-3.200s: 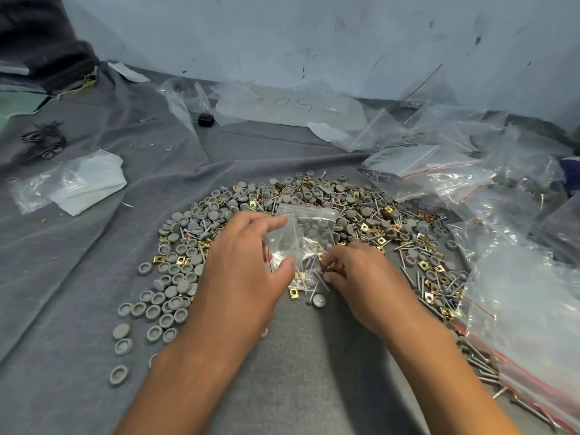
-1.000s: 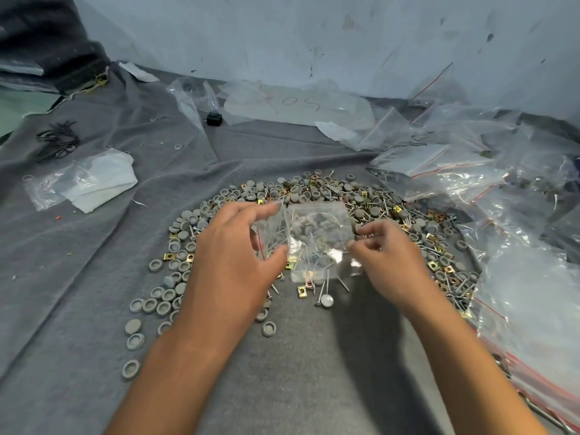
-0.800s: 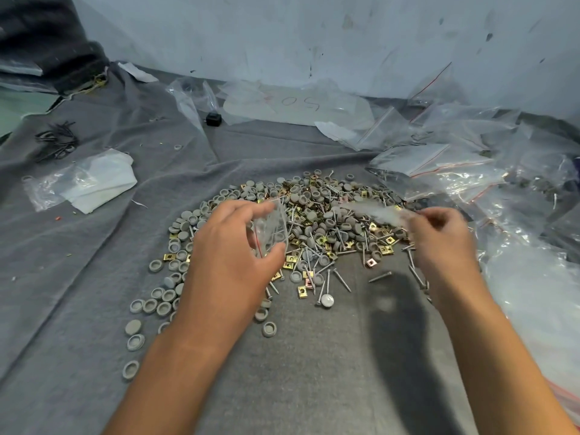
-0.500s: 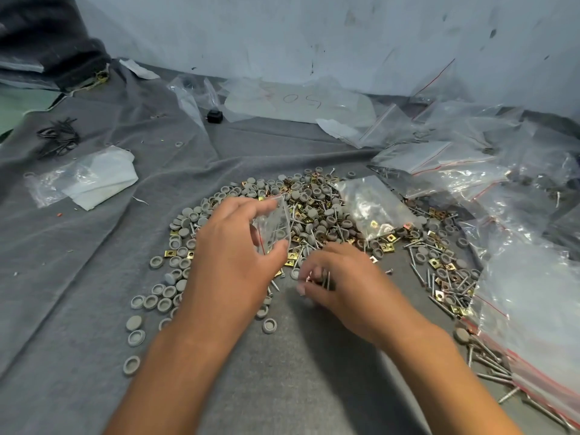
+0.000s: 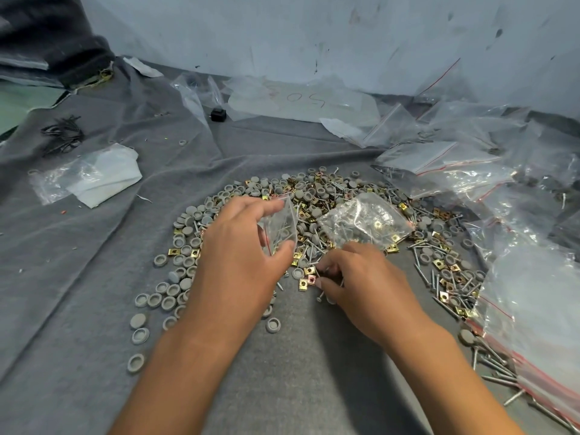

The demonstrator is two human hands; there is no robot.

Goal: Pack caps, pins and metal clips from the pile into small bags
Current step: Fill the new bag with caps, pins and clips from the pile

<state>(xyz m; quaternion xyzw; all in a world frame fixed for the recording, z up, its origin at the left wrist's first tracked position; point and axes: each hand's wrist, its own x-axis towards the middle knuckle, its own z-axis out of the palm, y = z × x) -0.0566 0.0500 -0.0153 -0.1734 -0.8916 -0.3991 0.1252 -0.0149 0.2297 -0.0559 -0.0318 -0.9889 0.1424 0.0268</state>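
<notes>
Your right hand dropped the filled bag on the pile, fingers now pinching pins, while left-hand fingers grip an empty bag.

Grey caps, silver pins, brass clips heaped, filled bag atop

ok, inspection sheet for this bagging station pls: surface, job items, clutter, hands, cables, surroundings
Surface: grey felt cloth, creased.
Job's things: pile of grey caps, pins and brass clips mid-cloth; filled small bag lying on the pile; empty small bag held upright.
Clutter: stack of clear zip bags at right; folded white plastic at left; small black block at the back.
Hands: left hand pinches the empty small bag; right hand, fingers curled, picking pins at the pile's near edge.
Cables: nothing seen.
Surroundings: scuffed pale wall behind.
</notes>
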